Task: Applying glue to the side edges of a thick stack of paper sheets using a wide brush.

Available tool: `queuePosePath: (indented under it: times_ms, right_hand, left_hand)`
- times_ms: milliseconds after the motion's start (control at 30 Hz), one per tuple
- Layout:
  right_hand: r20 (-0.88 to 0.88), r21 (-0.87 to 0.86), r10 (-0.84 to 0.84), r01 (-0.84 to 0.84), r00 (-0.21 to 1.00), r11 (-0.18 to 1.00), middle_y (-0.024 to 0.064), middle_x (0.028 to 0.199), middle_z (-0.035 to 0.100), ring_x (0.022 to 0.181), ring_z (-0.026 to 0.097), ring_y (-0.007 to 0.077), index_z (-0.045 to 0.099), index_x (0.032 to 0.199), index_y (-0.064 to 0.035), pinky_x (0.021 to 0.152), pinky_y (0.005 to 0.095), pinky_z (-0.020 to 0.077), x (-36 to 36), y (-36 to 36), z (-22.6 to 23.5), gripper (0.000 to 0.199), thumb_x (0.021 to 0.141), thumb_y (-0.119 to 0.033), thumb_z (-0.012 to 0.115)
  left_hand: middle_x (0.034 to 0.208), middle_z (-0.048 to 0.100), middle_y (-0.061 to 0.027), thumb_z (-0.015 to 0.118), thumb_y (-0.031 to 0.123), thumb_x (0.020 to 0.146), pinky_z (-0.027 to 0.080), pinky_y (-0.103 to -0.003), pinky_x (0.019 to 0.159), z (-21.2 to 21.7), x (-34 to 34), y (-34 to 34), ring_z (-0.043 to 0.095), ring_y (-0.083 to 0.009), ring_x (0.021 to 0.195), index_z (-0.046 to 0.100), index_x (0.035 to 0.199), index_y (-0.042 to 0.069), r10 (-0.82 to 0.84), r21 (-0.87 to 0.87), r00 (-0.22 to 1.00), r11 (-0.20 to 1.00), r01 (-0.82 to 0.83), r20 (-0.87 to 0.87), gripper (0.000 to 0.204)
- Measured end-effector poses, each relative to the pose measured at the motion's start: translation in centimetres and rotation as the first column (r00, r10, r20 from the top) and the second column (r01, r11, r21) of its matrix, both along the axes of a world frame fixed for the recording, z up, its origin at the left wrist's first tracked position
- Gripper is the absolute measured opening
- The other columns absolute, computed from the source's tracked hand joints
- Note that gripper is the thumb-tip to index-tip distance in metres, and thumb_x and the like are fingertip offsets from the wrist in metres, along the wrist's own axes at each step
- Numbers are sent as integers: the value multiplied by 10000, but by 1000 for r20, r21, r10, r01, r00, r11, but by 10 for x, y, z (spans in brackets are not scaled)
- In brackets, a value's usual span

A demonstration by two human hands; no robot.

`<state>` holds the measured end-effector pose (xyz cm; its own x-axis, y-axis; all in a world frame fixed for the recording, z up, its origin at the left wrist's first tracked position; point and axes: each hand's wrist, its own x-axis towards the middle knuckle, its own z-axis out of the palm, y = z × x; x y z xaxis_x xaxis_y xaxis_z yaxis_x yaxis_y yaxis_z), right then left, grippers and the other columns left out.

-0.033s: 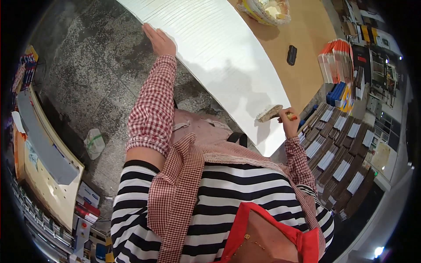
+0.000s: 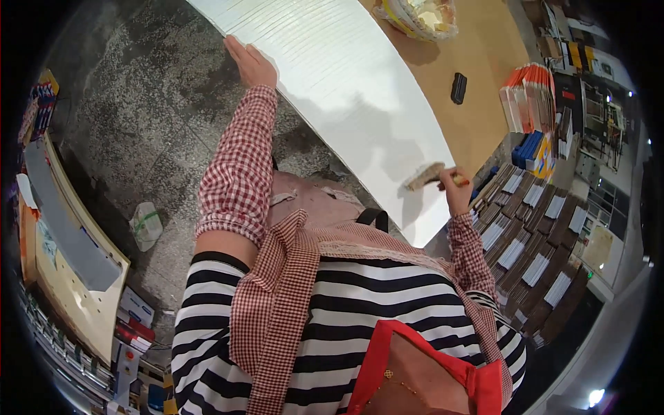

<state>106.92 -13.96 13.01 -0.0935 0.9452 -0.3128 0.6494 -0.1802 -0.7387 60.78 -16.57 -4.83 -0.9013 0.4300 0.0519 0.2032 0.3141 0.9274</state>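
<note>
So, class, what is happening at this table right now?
A person leans over a large white sheet lying on a brown table. The left hand presses flat on the sheet's edge, while the right hand holds a brush against the sheet near its lower corner. A small black object lies on the table.

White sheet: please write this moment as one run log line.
left hand: flat on white sheet edge | right hand: holds brush on sheet
</note>
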Motion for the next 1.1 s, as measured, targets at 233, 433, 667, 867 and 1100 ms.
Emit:
queuePosePath:
  times_ms: [233, 433, 667, 867, 1100]
  right_hand:
    - [-574, 262, 353, -243, 738, 934, 62, 829, 654, 732, 631, 155, 669, 909, 7, 698, 297, 538, -230, 94, -24, 138, 862, -112, 719]
    - [-530, 224, 422, -359, 735, 906, 61, 786, 651, 670, 646, 133, 643, 845, 20, 596, 250, 550, -271, 111, -62, 171, 832, -107, 757]
    - [-134, 104, 205, -192, 970, 976, 39, 702, 624, 638, 623, 101, 611, 796, -5, 585, 246, 539, -34, 20, -38, 161, 861, -104, 721]
    - [95, -62, 82, -76, 992, 995, 17, 691, 607, 589, 596, 94, 602, 771, -32, 542, 236, 507, -8, 20, 3, 131, 869, -81, 674]
    - [-462, 261, 425, -339, 778, 904, 86, 865, 653, 748, 641, 147, 652, 900, 25, 699, 277, 536, -271, 87, -16, 132, 874, -88, 713]
  left_hand:
    - [1602, 129, -197, 251, 269, 1053, 383, -436, 1114, -6, -1, -3, 340, -393, 1396, 125, 1539, 29, 46, -75, 993, 996, -54, -110, 557]
    - [1601, 130, -208, 233, 288, 1058, 289, -408, 1163, -3, -1, -5, 235, -374, 1449, 133, 1538, 20, 33, -28, 999, 999, -34, -23, 560]
    - [1609, 131, -165, 231, 274, 1052, 439, -436, 1069, -7, -3, -4, 397, -373, 1366, 118, 1544, 51, 55, -133, 994, 989, -68, -97, 552]
    - [1613, 138, -145, 235, 268, 1049, 490, -433, 1013, -8, -4, -4, 467, -372, 1312, 106, 1550, 70, 61, -146, 992, 986, -77, -109, 553]
    - [1616, 134, -148, 258, 265, 1044, 494, -441, 990, -6, -4, -7, 492, -375, 1287, 105, 1551, 68, 54, -146, 996, 987, -65, -77, 565]
